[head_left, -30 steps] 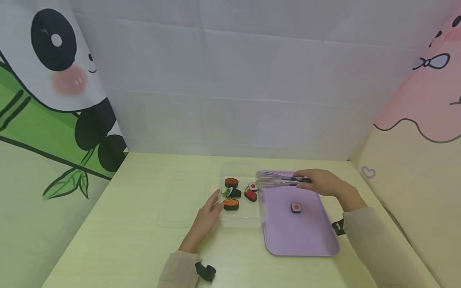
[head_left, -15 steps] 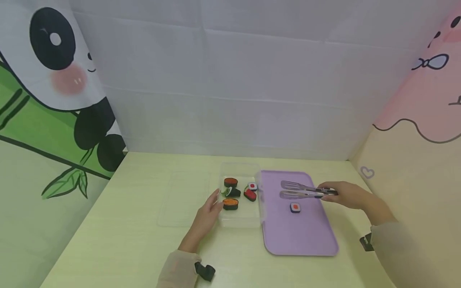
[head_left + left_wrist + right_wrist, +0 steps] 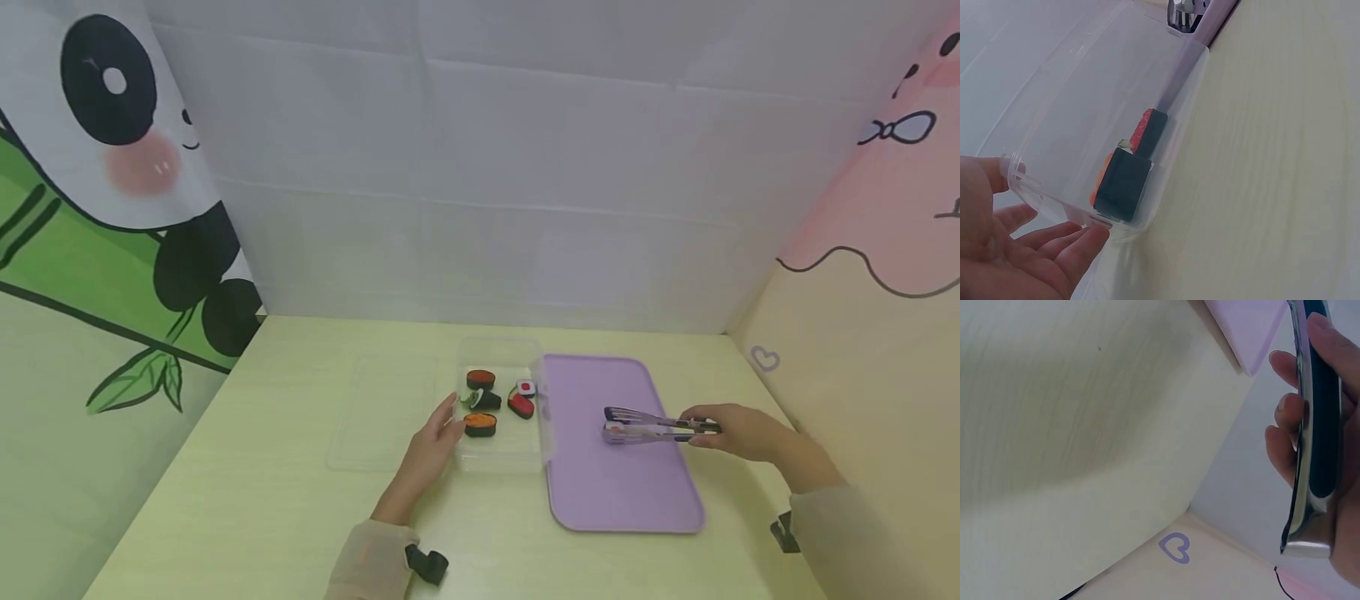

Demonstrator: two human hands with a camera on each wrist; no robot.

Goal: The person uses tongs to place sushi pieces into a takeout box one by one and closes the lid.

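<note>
My left hand [image 3: 432, 442] holds the left side of a clear plastic box [image 3: 498, 458], its thumb at the rim in the left wrist view. Inside the box lie several toy sushi pieces, among them an orange-topped one [image 3: 480, 425], a red-topped one [image 3: 481, 379] and a small white roll [image 3: 526, 387]. My right hand [image 3: 738, 432] grips metal serving tongs [image 3: 1319, 425] by their dark-inlaid handle. The tongs' ends are around a sushi roll [image 3: 615, 427] on the purple tray [image 3: 622, 500]; whether they press it cannot be told.
A clear plastic lid [image 3: 382, 417] lies flat on the light wooden table [image 3: 262, 517], left of the box. The tray stands against the box's right side. A pale wall [image 3: 480, 192] closes the back, with printed cloth at both sides.
My right hand has drawn the tongs from over the box's right edge rightward and nearer, down to the sushi roll on the tray. My left hand stays at the box.
</note>
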